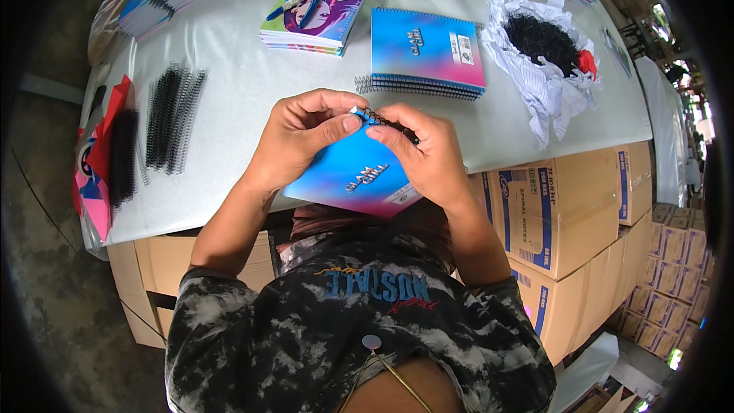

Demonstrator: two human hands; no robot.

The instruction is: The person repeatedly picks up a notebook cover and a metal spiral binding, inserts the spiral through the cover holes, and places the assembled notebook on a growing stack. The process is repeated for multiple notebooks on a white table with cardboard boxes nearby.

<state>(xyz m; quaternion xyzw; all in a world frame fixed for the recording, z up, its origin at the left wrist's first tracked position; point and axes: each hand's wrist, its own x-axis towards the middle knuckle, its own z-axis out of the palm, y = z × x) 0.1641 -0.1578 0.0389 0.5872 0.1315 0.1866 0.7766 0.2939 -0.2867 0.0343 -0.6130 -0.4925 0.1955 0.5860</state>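
Observation:
A blue-and-pink notebook (336,172) is held between both hands over my lap, just off the table's near edge. My left hand (317,126) pinches its upper left corner with thumb and fingers. At the same top edge, my right hand (420,149) grips a black spiral binding coil (376,116), part of which is threaded along the edge and part hidden under the fingers. Just beyond the hands lies a stack of similar blue-and-pink notebooks (424,50) with black coils on their edges.
Loose black coils (172,118) lie at the left beside a red-and-pink wrapper (107,160). Farther back stands a stack of illustrated notebooks (317,11) with pens on top. Black wire scraps (541,44) sit in crumpled paper (527,95) at right. Cardboard boxes (569,218) are piled beside the table.

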